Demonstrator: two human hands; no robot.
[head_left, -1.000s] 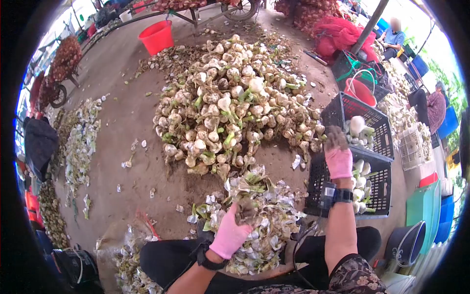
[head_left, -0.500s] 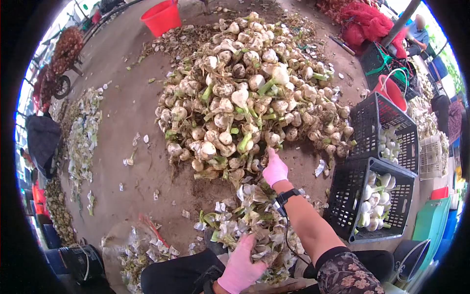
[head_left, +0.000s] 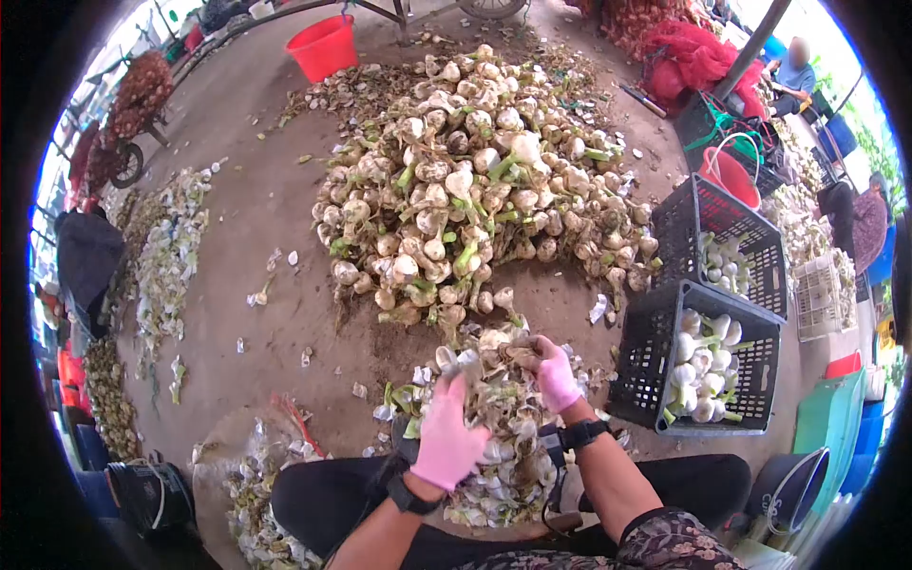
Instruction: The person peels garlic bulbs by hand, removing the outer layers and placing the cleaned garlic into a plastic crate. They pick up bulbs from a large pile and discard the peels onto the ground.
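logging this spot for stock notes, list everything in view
garlic heap: one, white and green, ground at centre
peel heap: one, pale, before the lap
near crate: one, black, right, garlic inside
far crate: one, black, behind it, garlic inside
top bucket: one, red, top
right bucket: one, red, beyond the far crate
mesh sacks: several, red, top right
seated person: one, blue top, top right
left hand: one, pink glove, on the peel heap
right hand: one, pink glove, closed on a bulb

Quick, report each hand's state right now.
Left hand: over the husk pile, palm hidden; its grip cannot be told.
Right hand: closed on a garlic bulb, just above the same pile.
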